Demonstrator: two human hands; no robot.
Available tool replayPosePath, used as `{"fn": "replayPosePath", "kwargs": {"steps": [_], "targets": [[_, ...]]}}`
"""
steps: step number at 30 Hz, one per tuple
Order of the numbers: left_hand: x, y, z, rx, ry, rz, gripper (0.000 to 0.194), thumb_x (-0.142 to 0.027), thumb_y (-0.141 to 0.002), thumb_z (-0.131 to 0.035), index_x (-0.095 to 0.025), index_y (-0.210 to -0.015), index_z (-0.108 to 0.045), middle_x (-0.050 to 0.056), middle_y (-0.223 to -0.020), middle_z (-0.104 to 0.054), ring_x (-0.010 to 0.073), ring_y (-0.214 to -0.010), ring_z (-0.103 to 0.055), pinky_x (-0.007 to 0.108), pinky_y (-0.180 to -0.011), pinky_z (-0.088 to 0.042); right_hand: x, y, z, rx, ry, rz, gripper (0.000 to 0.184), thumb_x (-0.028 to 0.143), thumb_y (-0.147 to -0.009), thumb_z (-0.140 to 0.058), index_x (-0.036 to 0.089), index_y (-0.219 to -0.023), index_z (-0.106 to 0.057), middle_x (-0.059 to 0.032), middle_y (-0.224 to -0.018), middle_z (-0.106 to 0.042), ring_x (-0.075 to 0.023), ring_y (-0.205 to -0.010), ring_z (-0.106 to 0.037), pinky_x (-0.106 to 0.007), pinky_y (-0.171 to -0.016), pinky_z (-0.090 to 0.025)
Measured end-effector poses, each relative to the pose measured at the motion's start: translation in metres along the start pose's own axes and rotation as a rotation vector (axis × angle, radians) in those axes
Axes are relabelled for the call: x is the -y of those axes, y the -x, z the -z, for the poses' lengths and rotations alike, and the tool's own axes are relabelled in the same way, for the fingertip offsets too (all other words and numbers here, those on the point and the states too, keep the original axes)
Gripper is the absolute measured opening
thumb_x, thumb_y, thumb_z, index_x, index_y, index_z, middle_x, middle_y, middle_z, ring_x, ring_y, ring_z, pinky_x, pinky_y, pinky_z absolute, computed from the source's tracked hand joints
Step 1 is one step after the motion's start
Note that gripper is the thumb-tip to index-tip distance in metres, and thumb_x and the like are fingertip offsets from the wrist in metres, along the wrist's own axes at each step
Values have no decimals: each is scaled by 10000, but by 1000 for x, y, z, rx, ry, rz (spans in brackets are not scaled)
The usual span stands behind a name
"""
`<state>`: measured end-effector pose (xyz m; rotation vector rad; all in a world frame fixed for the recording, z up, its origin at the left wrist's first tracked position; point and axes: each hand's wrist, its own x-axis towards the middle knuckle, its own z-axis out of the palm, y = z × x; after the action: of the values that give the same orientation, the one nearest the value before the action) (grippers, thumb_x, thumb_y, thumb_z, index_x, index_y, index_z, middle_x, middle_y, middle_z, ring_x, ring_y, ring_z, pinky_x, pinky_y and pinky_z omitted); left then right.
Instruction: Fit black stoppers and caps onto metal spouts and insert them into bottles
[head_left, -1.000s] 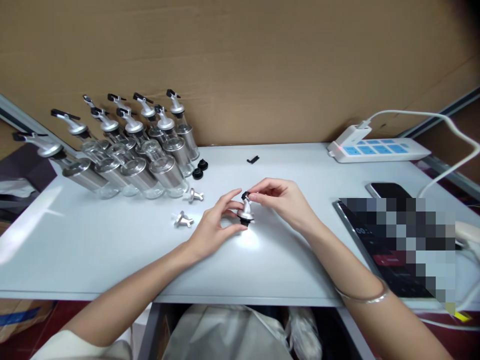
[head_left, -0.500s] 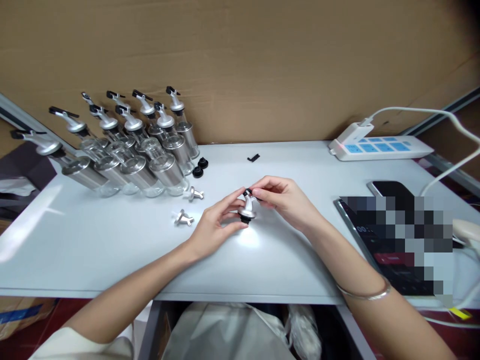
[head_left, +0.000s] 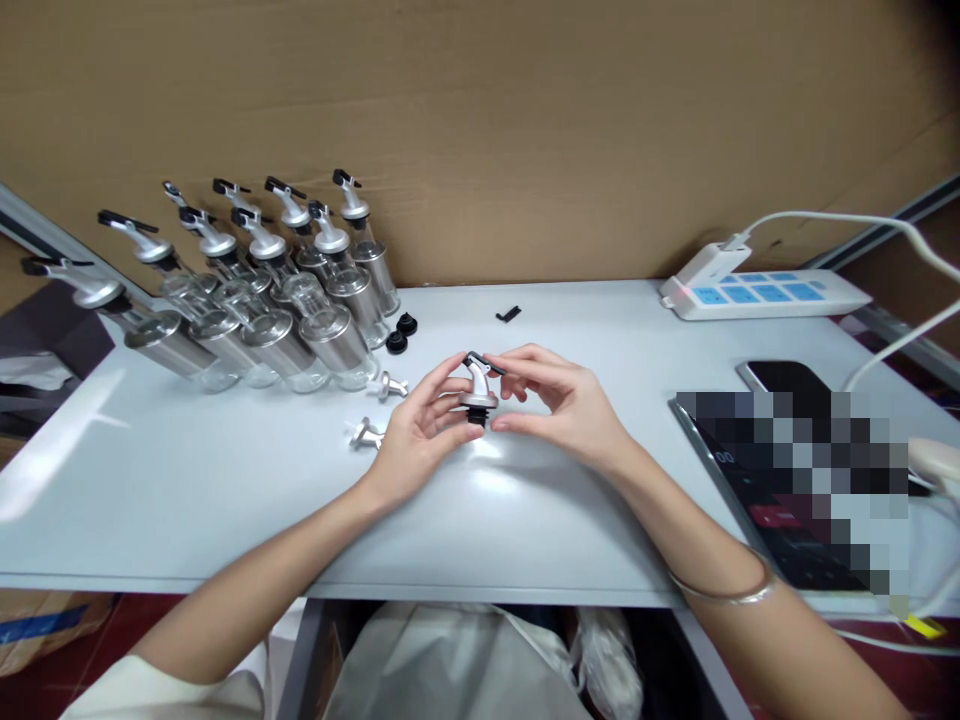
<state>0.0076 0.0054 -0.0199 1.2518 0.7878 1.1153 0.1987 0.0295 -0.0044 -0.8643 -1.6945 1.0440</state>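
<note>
My left hand point(head_left: 416, 425) is closed on a silver pourer spout point(head_left: 478, 385), holding it upright just above the table between fingertips at the top and thumb at the black stopper base. A black flip lever point(head_left: 486, 363) sits across the top of the spout. My right hand point(head_left: 574, 400) is open at the spout's right side, index fingertip at the end of the lever, thumb lower and apart from it. To the left lie two silver spout pieces point(head_left: 365, 434) and two black rubber stoppers point(head_left: 397, 342). A loose black lever point(head_left: 510, 314) rests farther back.
Several glass and steel oil bottles point(head_left: 334, 335) with pourers stand at the back left. A white power strip point(head_left: 780, 297) with a plugged-in charger is at the back right. A tablet point(head_left: 720, 480) and a phone point(head_left: 787, 385) lie on the table point(head_left: 225, 500) at right.
The pourer has shifted slightly left and up, and its lever now lies across the top. My right hand's thumb has left its pinch on the lever and dropped lower.
</note>
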Motion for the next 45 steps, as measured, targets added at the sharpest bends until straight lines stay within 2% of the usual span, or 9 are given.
{"fn": "replayPosePath", "kwargs": {"steps": [3,9,20,28,33,36,38,41,45], "targets": [[-1,2,-1,-4,-14,14,649,-218,-723,-765,-287,-1314,-506,23,-1035,-586,202,-1023,-667,302,-904,-526,0,0,0,-41,98,40,444,447,-647,-817,286,-1055,-748,-43,-885,-662,-147,-676,-541,-325,-645,-483],[3,2,2,-20,-47,29,656,-187,-696,-771,-260,-1302,-531,25,-1035,-617,180,-1005,-659,327,-956,-515,0,0,0,-52,110,63,361,496,-652,-796,275,-937,-782,-32,-787,-695,-160,-643,-597,-350,-681,-516],[1,2,2,-51,-75,59,636,-172,-676,-775,-259,-1265,-552,15,-1010,-616,171,-999,-654,303,-937,-520,2,3,1,-65,229,154,271,455,-735,-749,269,-930,-781,-34,-768,-703,-162,-613,-618,-338,-651,-527],[3,1,2,-48,-107,48,633,-204,-695,-769,-259,-1279,-533,22,-1008,-616,174,-1011,-639,302,-924,-510,6,2,0,-98,259,107,280,502,-709,-754,237,-801,-759,-26,-696,-675,-161,-584,-594,-337,-623,-506],[1,1,2,-38,-124,-10,619,-222,-711,-772,-251,-1282,-537,31,-995,-646,184,-1000,-626,333,-961,-467,10,-1,3,-61,232,15,333,463,-649,-808,201,-624,-605,-2,-645,-588,-144,-591,-547,-305,-608,-468],[0,1,2,-53,-174,-62,616,-229,-695,-793,-260,-1262,-554,22,-977,-662,181,-993,-601,355,-1006,-414,11,-2,3,33,69,-123,324,467,-691,-771,196,-751,-603,-12,-730,-613,-151,-664,-585,-298,-638,-487],[0,0,2,-60,-188,-82,611,-226,-688,-799,-261,-1248,-558,20,-967,-667,179,-982,-592,354,-1001,-407,11,0,1,41,-64,-200,344,483,-723,-735,198,-876,-620,-21,-766,-639,-158,-693,-619,-303,-654,-510],[2,0,1,-88,-161,-84,607,-225,-699,-785,-252,-1252,-535,25,-971,-660,176,-979,-599,337,-964,-433,8,2,-5,-32,-101,-169,357,432,-679,-784,196,-902,-637,-24,-757,-668,-162,-688,-634,-305,-647,-524],[7,0,1,-116,-123,-48,656,-202,-674,-797,-252,-1263,-511,8,-939,-639,158,-975,-608,308,-958,-454,3,5,-11,-92,-45,-142,309,377,-623,-831,180,-809,-681,-30,-733,-697,-149,-615,-611,-319,-623,-526]]}}
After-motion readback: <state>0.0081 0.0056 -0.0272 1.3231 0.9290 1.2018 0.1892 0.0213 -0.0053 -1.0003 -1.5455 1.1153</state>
